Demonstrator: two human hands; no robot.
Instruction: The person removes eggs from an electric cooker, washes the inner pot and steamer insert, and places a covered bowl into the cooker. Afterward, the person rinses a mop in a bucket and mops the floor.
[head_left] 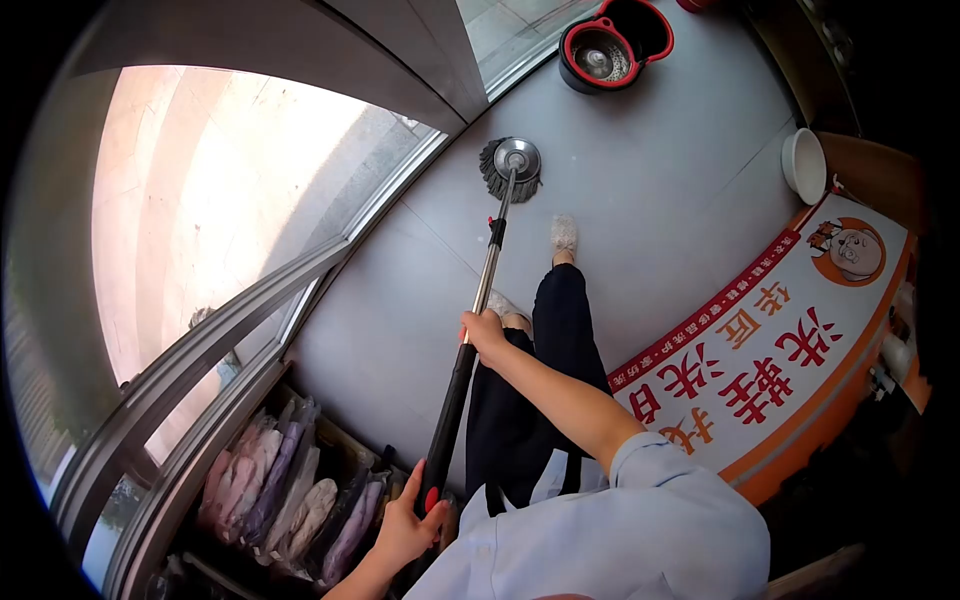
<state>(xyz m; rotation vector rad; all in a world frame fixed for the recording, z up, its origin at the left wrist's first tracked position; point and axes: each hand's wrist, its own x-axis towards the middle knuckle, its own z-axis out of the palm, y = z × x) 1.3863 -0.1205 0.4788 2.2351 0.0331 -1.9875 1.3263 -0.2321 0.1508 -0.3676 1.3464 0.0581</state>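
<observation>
A spin mop (pixel 458 395) runs diagonally down the middle of the view, its steel pole leading into a black grip. Its round grey string head (pixel 515 165) lies on the floor near the glass door's frame. My right hand (pixel 484 336) is closed around the pole where steel meets the black grip. Lower down, my left hand (pixel 408 520) holds the top end of the handle, beside a red part of it. Both of my shoes show on the floor, one partly hidden by my right hand and the pole.
A black mop bucket (pixel 600 58) with red rims stands at the top. Glass doors (pixel 250 180) line the left. Plastic-wrapped items (pixel 270 470) fill a rack at lower left. A printed counter (pixel 750 350) curves along the right, near a white bowl (pixel 803 166).
</observation>
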